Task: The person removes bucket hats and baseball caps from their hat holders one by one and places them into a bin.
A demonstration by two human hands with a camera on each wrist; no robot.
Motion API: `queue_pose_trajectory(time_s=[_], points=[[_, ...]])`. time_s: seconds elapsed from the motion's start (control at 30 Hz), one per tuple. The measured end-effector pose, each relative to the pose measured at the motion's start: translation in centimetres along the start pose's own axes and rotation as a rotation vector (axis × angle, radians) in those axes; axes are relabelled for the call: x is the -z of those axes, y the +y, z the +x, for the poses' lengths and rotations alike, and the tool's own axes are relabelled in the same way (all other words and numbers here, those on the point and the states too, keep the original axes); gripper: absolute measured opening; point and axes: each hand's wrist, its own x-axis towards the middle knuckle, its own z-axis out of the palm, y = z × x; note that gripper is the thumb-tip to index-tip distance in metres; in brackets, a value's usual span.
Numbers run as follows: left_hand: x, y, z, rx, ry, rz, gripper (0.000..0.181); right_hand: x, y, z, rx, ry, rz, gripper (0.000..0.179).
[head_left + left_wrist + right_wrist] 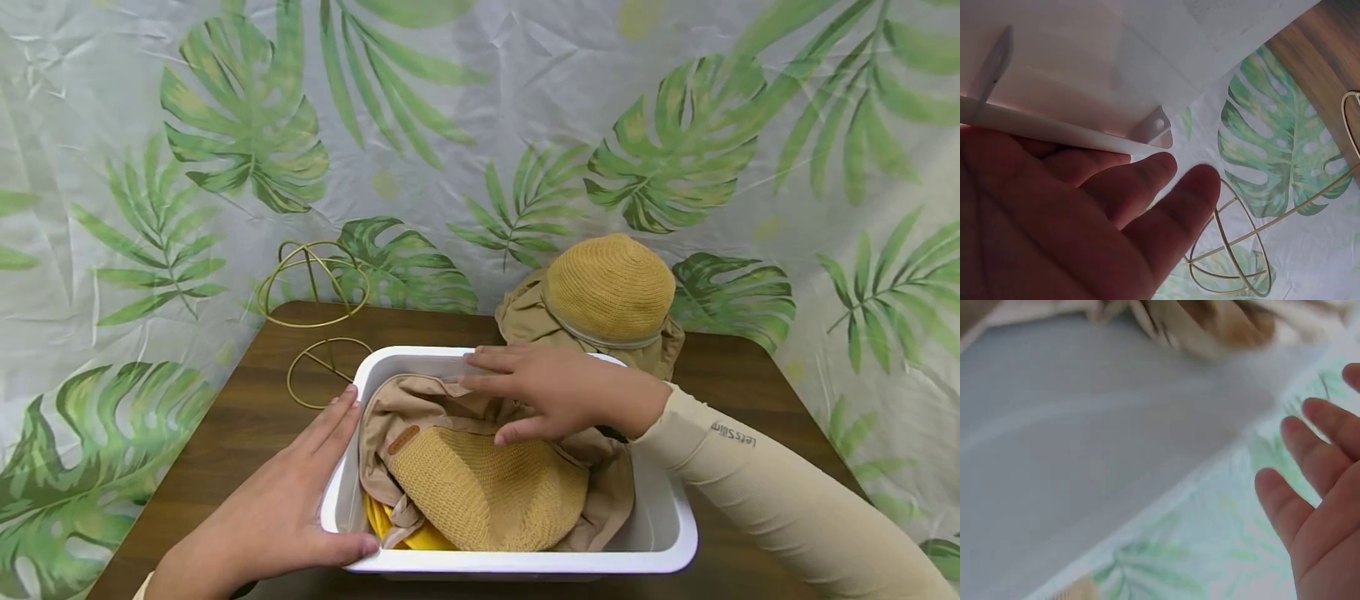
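A white plastic tub [525,563] stands on the table in the head view. Inside it lies a straw-coloured knitted hat [487,492] with tan cloth around it and a small brown label. Some yellow material [427,537] peeks out underneath. My left hand [277,492] rests along the tub's left side, thumb on the front left corner; the left wrist view shows its extended fingers [1172,219] just below the rim. My right hand [555,387] hovers over the tub's back part with fingers spread, holding nothing. Whether it touches the cloth is unclear.
Behind the tub, at the right, another straw-coloured hat [611,287] with a tan cloth brim sits upright. A gold wire stand [313,283] is at the back left of the brown wooden table [240,417]. A leaf-patterned curtain [525,108] hangs behind.
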Motion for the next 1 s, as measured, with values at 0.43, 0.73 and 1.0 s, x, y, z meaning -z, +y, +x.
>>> queue_pose_trajectory(time_s=[0.43,0.73,1.0], points=[[0.8,0.4,0.2,-0.017,-0.057,0.139,0.122,4.3,4.3,-6.4,-0.239,0.246,0.034,0.074],[1.1,0.7,0.4,-0.049,-0.067,0.196,0.118,5.4,7.9,-10.7,-0.498,0.301,0.097,0.071],[1.1,0.8,0.2,-0.036,-0.071,0.176,0.119,5.2,11.0,-13.0,-0.651,0.393,0.287,0.068]])
